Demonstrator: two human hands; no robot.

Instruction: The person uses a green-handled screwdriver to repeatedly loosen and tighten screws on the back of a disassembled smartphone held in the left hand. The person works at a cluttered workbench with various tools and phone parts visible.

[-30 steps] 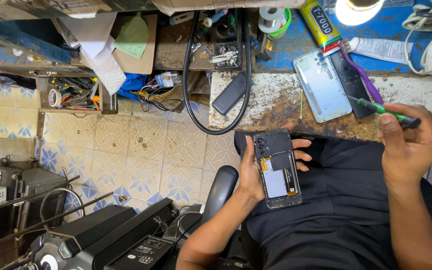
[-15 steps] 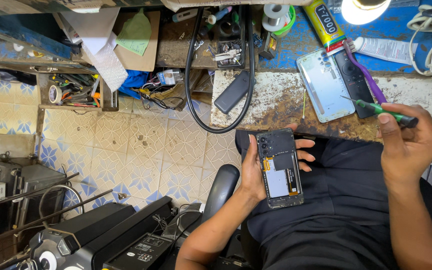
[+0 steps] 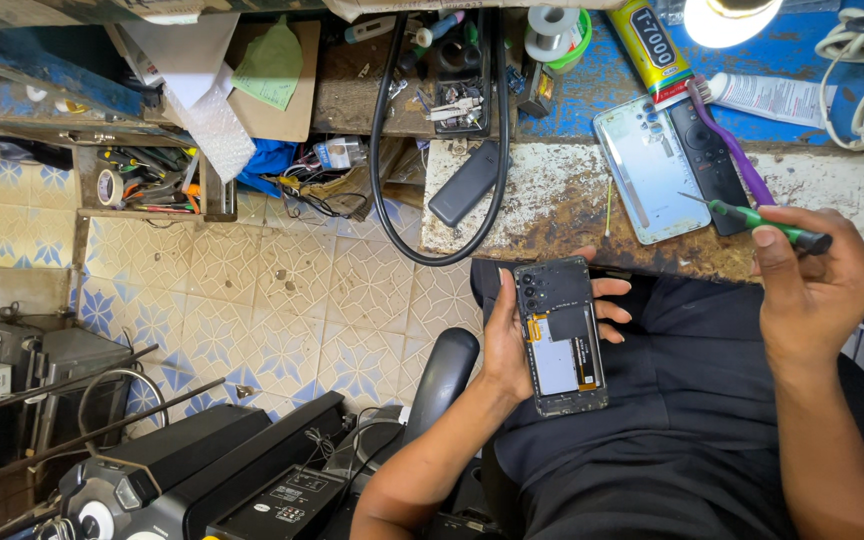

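Worn bench (image 3: 552,215) edge — opened phone (image 3: 560,335) in left hand (image 3: 512,340); right hand (image 3: 812,290) grips screwdriver (image 3: 767,225).

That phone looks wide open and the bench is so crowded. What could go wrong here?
The opened phone rests in the left hand over the lap, off the bench edge; a slip could drop it onto the tiled floor. Its exposed insides could probably be scratched by the pointed green-handled screwdriver in the right hand. The removed back cover lies near the worn bench's front edge among clutter and might get knocked off.
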